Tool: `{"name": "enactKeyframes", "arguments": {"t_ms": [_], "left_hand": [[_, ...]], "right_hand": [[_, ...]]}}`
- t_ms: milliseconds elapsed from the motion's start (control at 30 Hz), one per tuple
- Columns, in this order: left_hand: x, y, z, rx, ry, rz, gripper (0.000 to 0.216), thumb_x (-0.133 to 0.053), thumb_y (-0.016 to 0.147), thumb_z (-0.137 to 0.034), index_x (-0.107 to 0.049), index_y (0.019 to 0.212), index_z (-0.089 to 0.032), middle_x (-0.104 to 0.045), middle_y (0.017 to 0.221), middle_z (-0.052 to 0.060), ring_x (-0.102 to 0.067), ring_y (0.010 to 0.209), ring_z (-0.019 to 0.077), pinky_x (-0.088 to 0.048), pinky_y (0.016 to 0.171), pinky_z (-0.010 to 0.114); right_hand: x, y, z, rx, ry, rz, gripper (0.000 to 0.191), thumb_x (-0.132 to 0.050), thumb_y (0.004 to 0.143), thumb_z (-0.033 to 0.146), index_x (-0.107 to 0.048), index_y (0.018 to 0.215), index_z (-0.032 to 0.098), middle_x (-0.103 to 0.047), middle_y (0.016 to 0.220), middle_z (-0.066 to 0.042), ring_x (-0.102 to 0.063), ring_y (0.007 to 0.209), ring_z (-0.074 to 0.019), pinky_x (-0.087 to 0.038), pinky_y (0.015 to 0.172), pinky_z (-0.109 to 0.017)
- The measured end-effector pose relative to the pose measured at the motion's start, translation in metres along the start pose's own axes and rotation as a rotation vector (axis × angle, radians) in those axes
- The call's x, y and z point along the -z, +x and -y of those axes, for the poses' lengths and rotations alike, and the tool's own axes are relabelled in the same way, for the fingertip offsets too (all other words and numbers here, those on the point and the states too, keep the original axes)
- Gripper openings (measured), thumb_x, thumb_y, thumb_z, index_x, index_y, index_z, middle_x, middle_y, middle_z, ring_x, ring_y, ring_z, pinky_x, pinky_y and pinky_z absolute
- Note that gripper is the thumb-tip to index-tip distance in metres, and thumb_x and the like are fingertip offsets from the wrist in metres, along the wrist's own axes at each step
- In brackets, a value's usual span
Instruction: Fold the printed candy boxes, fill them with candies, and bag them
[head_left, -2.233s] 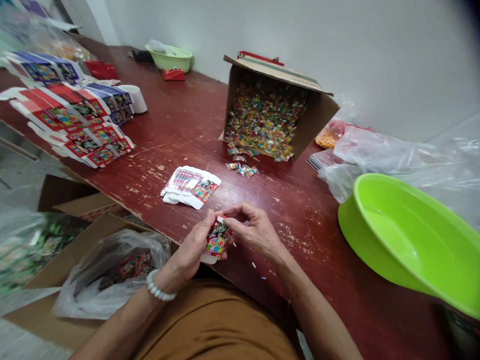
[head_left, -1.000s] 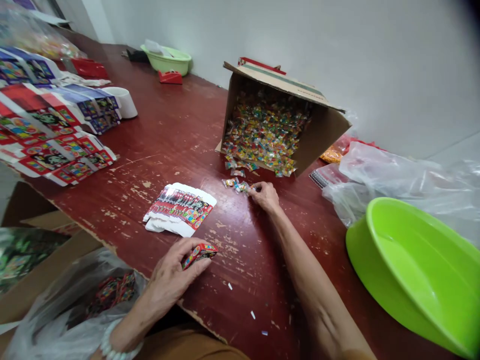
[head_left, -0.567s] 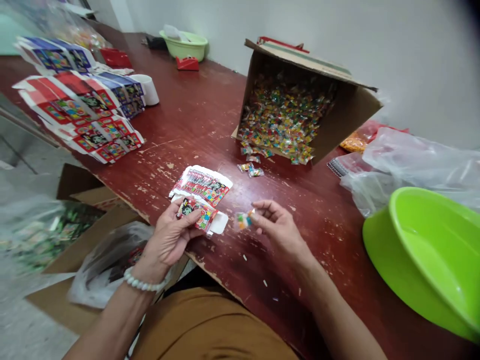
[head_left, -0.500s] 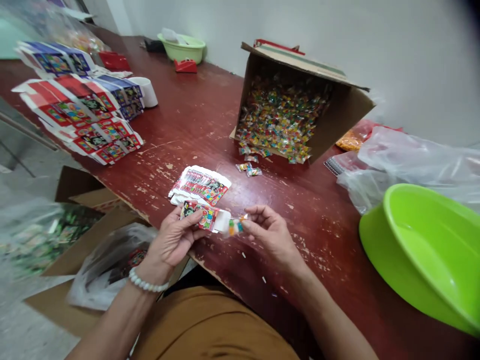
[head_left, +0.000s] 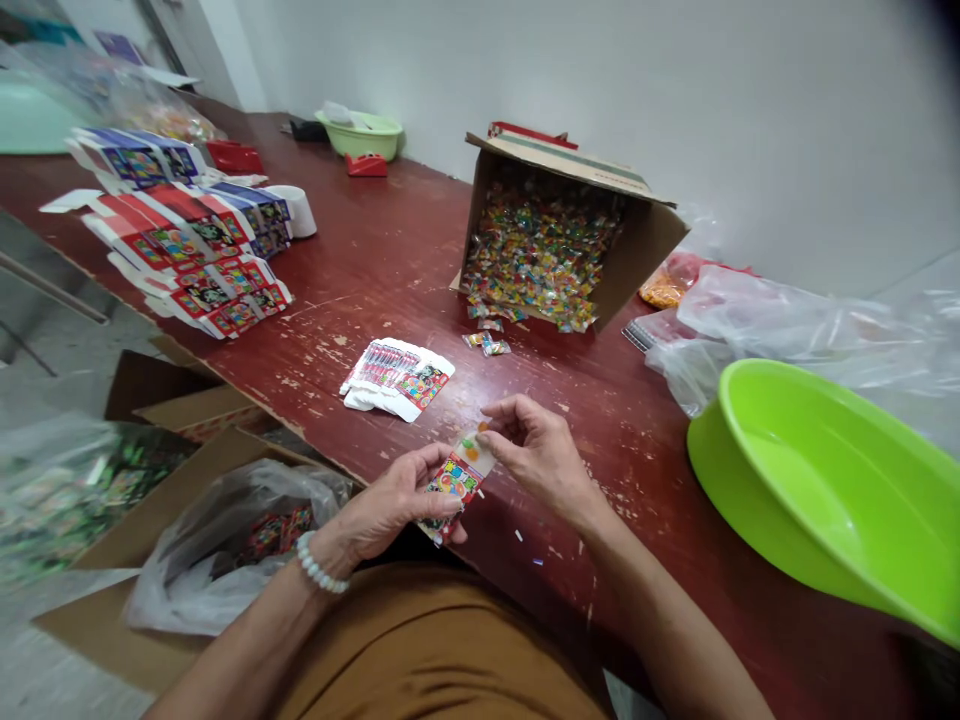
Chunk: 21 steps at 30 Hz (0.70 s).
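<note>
My left hand (head_left: pixel 390 505) grips a small printed red carton (head_left: pixel 452 482) near the front edge of the worn red table (head_left: pixel 375 260), open end up. My right hand (head_left: pixel 536 455) pinches a little wrapped sweet (head_left: pixel 471 447) at the carton's open mouth. Just beyond my hands lies a fanned stack of flat cartons (head_left: pixel 397 377). Further back a cardboard box (head_left: pixel 559 235) lies tipped on its side, full of colourful wrapped sweets, with a few loose sweets (head_left: pixel 484 342) spilled in front.
A bright green basin (head_left: pixel 832 490) sits at the right, with clear plastic bags (head_left: pixel 787 330) behind it. Rows of flat cartons (head_left: pixel 187 250) cover the table's left. A pale green bowl (head_left: pixel 358 132) and red tape dispenser (head_left: pixel 366 165) stand at the back. A bag-lined box (head_left: pixel 217 545) sits below left.
My right hand reached out to the loose sweets, picked one up and brought it back. It now holds the sweet at the mouth of the carton, which my left hand has tilted upright.
</note>
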<state>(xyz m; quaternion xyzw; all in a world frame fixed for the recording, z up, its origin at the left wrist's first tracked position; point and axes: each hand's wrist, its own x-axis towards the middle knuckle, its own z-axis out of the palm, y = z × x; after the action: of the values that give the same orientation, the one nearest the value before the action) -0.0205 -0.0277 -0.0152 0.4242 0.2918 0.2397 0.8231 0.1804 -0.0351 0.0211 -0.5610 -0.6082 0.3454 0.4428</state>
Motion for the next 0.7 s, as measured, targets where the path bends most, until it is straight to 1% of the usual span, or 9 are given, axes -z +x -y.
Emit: {"name": "enactKeyframes", "arguments": {"t_ms": [67,167,300,400,467,500,600,667,700], "left_hand": [[-0.002,0.002,0.001,-0.026,0.067,0.060,0.042,-0.077,0.080,-0.030,-0.053,0.113,-0.018,-0.067,0.090,0.002,-0.070,0.061,0.0155,-0.052,0.052,0.022],[-0.004,0.005,0.001,-0.086,0.114,0.074,0.040,-0.072,0.084,-0.029,-0.049,0.115,-0.021,-0.067,0.094,0.002,-0.070,0.065,0.0136,-0.052,0.059,0.022],[-0.007,0.007,0.000,-0.184,0.190,-0.025,0.039,-0.070,0.083,-0.025,-0.050,0.116,-0.021,-0.062,0.085,-0.003,-0.065,0.064,0.0103,-0.051,0.062,0.022],[-0.011,0.007,0.000,-0.192,0.218,-0.091,0.041,-0.068,0.079,-0.017,-0.052,0.116,-0.021,-0.062,0.079,-0.004,-0.061,0.062,0.0095,-0.048,0.059,0.020],[-0.013,0.008,0.001,-0.177,0.183,-0.124,0.046,-0.067,0.075,-0.012,-0.053,0.118,-0.021,-0.063,0.073,-0.004,-0.060,0.059,0.0099,-0.048,0.057,0.019],[-0.013,0.008,0.001,-0.169,0.139,-0.139,0.047,-0.067,0.074,-0.013,-0.053,0.119,-0.022,-0.063,0.071,-0.004,-0.060,0.057,0.0103,-0.047,0.056,0.019],[-0.014,0.010,-0.001,-0.131,-0.072,-0.214,0.041,-0.070,0.078,-0.034,-0.058,0.114,-0.020,-0.067,0.072,-0.001,-0.062,0.053,0.0135,-0.051,0.051,0.024],[-0.014,0.011,-0.003,-0.081,-0.176,-0.260,0.044,-0.066,0.080,-0.054,-0.063,0.103,-0.016,-0.070,0.072,0.004,-0.064,0.051,0.0172,-0.053,0.049,0.028],[-0.014,0.012,-0.004,-0.061,-0.197,-0.275,0.048,-0.065,0.080,-0.060,-0.065,0.096,-0.014,-0.070,0.070,0.006,-0.064,0.050,0.0183,-0.054,0.048,0.029]], "right_hand": [[0.007,0.002,0.002,0.049,-0.062,0.057,0.011,-0.068,0.080,0.017,-0.069,0.090,0.017,-0.070,0.074,-0.001,-0.062,0.064,-0.0135,-0.049,0.061,-0.026],[0.015,0.005,0.003,0.162,-0.137,0.139,0.008,-0.068,0.084,0.016,-0.073,0.090,0.018,-0.074,0.081,-0.003,-0.066,0.070,-0.0148,-0.050,0.066,-0.027],[0.015,0.005,0.011,0.356,-0.330,0.149,0.010,-0.066,0.088,0.016,-0.074,0.084,0.017,-0.072,0.077,-0.005,-0.064,0.068,-0.0148,-0.046,0.064,-0.026],[0.009,0.003,0.018,0.402,-0.355,0.242,0.014,-0.063,0.092,0.018,-0.074,0.084,0.018,-0.070,0.074,-0.004,-0.062,0.065,-0.0138,-0.044,0.062,-0.025],[0.005,0.003,0.019,0.346,-0.277,0.318,0.014,-0.060,0.093,0.019,-0.074,0.091,0.020,-0.072,0.078,-0.003,-0.063,0.066,-0.0134,-0.045,0.063,-0.025],[0.003,0.004,0.018,0.304,-0.209,0.318,0.015,-0.058,0.094,0.019,-0.073,0.095,0.021,-0.074,0.082,-0.002,-0.065,0.069,-0.0137,-0.047,0.066,-0.026],[0.000,0.008,0.008,0.145,0.038,0.140,0.016,-0.058,0.092,0.024,-0.070,0.103,0.022,-0.074,0.093,-0.003,-0.067,0.081,-0.0156,-0.050,0.076,-0.029],[0.000,0.010,0.000,0.018,0.169,0.005,0.019,-0.066,0.086,0.028,-0.068,0.104,0.021,-0.072,0.095,-0.003,-0.064,0.081,-0.0159,-0.051,0.076,-0.030],[-0.001,0.010,-0.003,-0.048,0.229,-0.017,0.026,-0.071,0.081,0.030,-0.067,0.105,0.021,-0.071,0.095,-0.003,-0.063,0.080,-0.0156,-0.050,0.075,-0.030]]}}
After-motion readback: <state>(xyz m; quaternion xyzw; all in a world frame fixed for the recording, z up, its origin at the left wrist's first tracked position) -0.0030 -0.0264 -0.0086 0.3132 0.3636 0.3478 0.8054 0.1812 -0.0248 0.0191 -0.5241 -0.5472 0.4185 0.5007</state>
